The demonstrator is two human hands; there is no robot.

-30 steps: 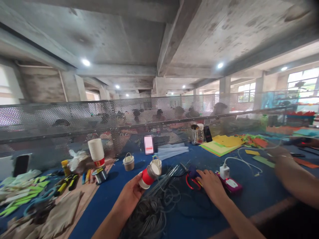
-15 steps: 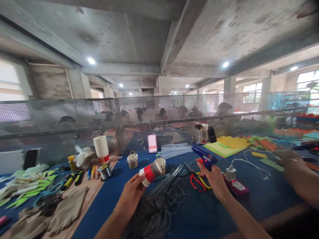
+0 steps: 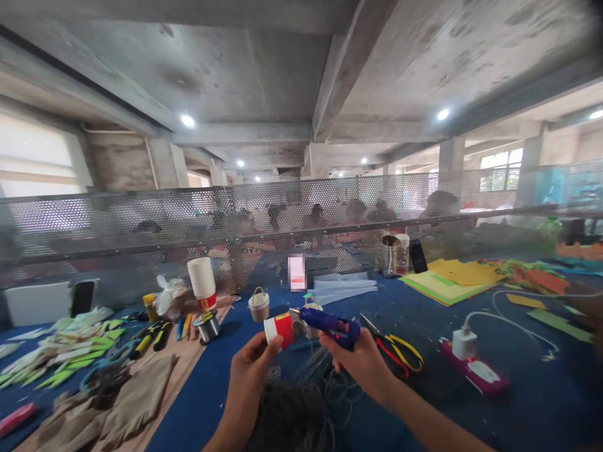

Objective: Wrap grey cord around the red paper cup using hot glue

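Note:
A red and white paper cup (image 3: 279, 331) lies on its side in my left hand (image 3: 250, 369), whose thumb and fingers grip its left end. My right hand (image 3: 360, 358) is closed round a blue glue gun (image 3: 330, 325). The gun's nozzle points left and is at the right end of the cup; whether they touch I cannot tell. Behind the cup stand a small lidded bucket with a handle (image 3: 259, 306) and a second one, partly hidden by the gun. Grey cord (image 3: 296, 408) lies in a tangle below my hands.
Scissors (image 3: 400, 351) with red and yellow handles lie right of my right hand, near a purple power strip (image 3: 475, 370). Stacked cups (image 3: 201, 282), a wire spool (image 3: 207, 326), pliers and gloves (image 3: 141, 398) are at left. Coloured sheets (image 3: 452, 282) lie at right; a mesh partition (image 3: 264, 226) stands behind.
My right hand has brought the glue gun left and down to the cup. My left hand still holds the cup, now more level. The view has turned slightly left; the arm at right has mostly gone.

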